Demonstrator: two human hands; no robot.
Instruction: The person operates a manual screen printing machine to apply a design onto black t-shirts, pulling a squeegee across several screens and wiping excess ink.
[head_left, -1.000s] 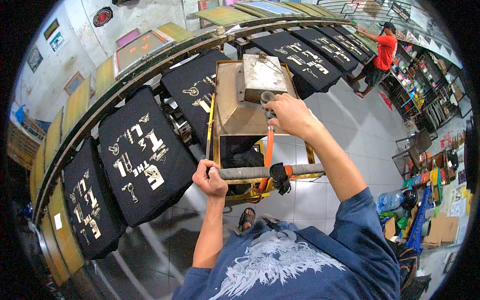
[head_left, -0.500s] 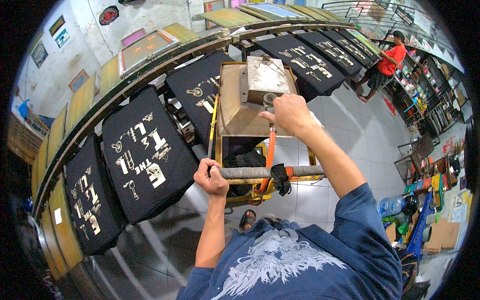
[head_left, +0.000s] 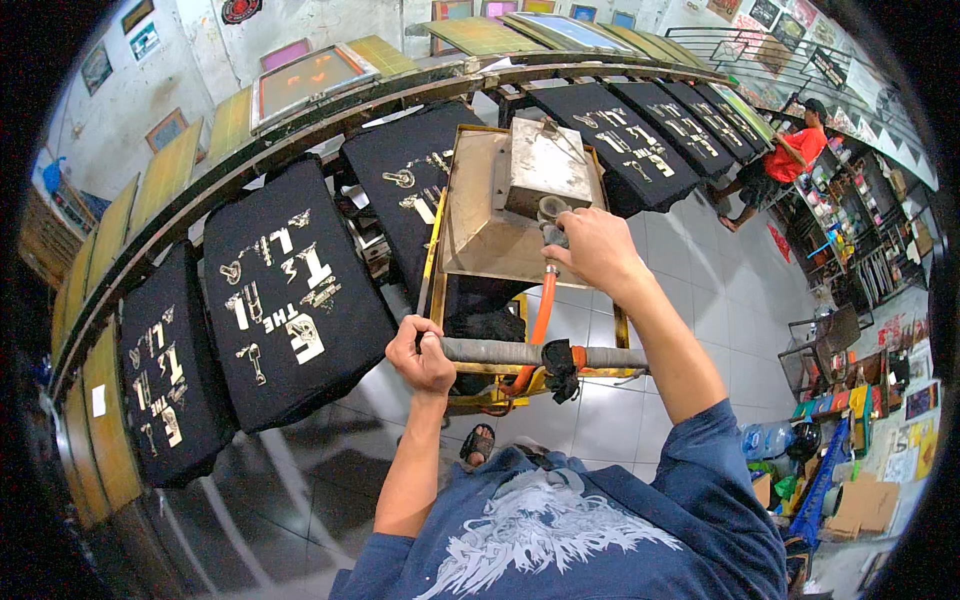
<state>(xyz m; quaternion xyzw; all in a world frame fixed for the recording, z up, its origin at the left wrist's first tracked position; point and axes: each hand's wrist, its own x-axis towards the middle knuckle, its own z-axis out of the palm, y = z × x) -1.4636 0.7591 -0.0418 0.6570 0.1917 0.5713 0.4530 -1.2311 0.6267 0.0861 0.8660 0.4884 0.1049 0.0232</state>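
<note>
My left hand (head_left: 422, 355) is closed round the left end of a grey, tape-wrapped handlebar (head_left: 490, 350). Black cloth and orange tape are tied about the bar's middle. This bar belongs to a yellow-framed cart (head_left: 625, 325) carrying a hooded metal heater (head_left: 478, 215) with a box-shaped top (head_left: 547, 165). At the hood's near right side, my right hand (head_left: 597, 245) grips a grey fitting (head_left: 553, 215) with fingers and thumb. From that fitting an orange hose (head_left: 543, 310) runs down behind the bar. Beside the heater lies a printed black shirt (head_left: 400, 165), partly hidden by the hood.
More printed black shirts (head_left: 290, 300) lie on platens along a curved rail (head_left: 300, 130). Framed screens (head_left: 310, 90) lean behind it. A person in a red top (head_left: 797, 150) stands at the far right near cluttered shelves (head_left: 850, 215). A chair (head_left: 825, 335) stands at right.
My right hand has turned, its fingers now lower round the grey fitting. The left hand keeps its hold on the bar. The view has shifted slightly.
</note>
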